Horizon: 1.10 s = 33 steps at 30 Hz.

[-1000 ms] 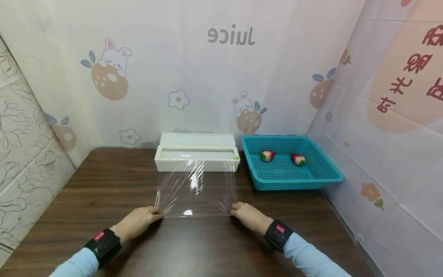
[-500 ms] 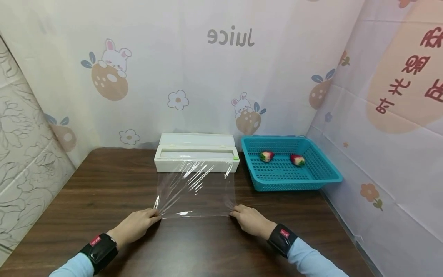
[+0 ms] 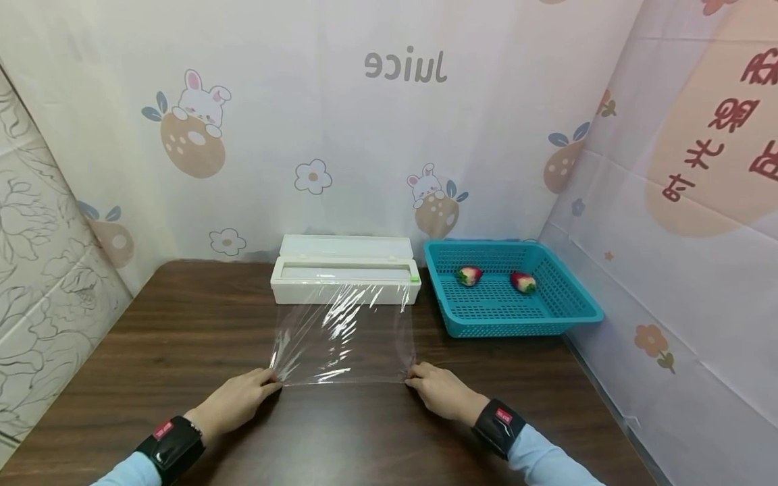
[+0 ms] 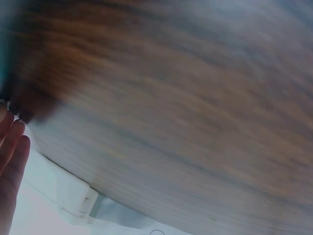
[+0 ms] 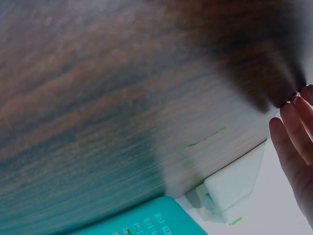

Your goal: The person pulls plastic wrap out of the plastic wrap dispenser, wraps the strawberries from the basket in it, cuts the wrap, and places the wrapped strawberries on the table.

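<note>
Pinching the near left corner of a clear film (image 3: 340,337) with the left hand (image 3: 234,406) and the near right corner with the right hand (image 3: 446,393), with fingers (image 4: 17,159) drawn narrow on the film at both corners. Stretched with shiny creases from the front of a white box (image 3: 287,291) toward the person, over the dark wooden tabletop (image 3: 182,324); cannot tell whether touching the wood. Set at the back of the tabletop with lid (image 3: 346,246) raised and a green piece (image 3: 415,278) at the right end, near a printed cloth (image 3: 365,135). Just beside the box, to its right, a blue-green basket (image 3: 439,287) holding two strawberries (image 3: 523,282), apart from each other. Around both wrists, black bands (image 3: 498,428), next to light blue sleeves (image 3: 550,460)
</note>
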{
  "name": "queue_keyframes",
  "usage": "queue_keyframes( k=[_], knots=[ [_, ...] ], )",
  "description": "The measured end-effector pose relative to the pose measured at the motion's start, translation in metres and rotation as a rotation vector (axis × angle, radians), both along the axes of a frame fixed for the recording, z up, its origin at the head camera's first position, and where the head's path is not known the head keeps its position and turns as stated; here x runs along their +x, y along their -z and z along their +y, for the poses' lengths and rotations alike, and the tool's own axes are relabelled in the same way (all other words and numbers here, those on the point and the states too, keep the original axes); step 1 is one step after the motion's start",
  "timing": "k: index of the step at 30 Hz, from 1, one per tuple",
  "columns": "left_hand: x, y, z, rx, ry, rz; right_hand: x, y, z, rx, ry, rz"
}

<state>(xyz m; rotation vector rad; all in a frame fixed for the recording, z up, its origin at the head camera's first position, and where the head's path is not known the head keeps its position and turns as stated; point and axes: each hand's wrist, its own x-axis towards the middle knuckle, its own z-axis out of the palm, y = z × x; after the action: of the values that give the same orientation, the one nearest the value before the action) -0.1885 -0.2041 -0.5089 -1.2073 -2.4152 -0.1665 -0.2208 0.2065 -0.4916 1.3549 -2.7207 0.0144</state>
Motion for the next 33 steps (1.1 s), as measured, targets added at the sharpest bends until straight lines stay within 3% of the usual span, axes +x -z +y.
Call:
queue_keyframes(
  k=[5, 10, 13, 17, 20, 24, 28, 33],
  knots=[
    [-0.001, -0.006, 0.011, 0.047, -0.013, 0.014, -0.004, -0.001, 0.001, -0.001, 0.007, 0.019],
    [-0.001, -0.022, 0.030, 0.094, -0.120, -0.070, -0.010, -0.018, 0.005, -0.053, 0.012, 0.043],
    [0.006, -0.032, 0.039, 0.132, -0.144, -0.143, -0.011, -0.045, 0.007, -0.127, -0.013, 0.076],
    [0.018, -0.037, 0.044, 0.182, -0.075, -0.178, -0.022, -0.097, 0.011, -0.244, -0.037, 0.140],
    [0.023, -0.034, 0.044, 0.202, -0.017, -0.193, -0.049, -0.135, 0.023, -0.297, 0.008, 0.157],
    [0.019, -0.027, 0.042, 0.189, 0.041, -0.192, -0.103, -0.163, 0.051, -0.253, 0.197, 0.081],
    [0.009, -0.020, 0.041, 0.181, 0.085, -0.151, -0.157, -0.161, 0.081, -0.152, 0.387, -0.072],
    [0.002, -0.010, 0.038, 0.207, 0.079, -0.156, -0.207, -0.132, 0.104, -0.006, 0.520, -0.201]
  ],
)
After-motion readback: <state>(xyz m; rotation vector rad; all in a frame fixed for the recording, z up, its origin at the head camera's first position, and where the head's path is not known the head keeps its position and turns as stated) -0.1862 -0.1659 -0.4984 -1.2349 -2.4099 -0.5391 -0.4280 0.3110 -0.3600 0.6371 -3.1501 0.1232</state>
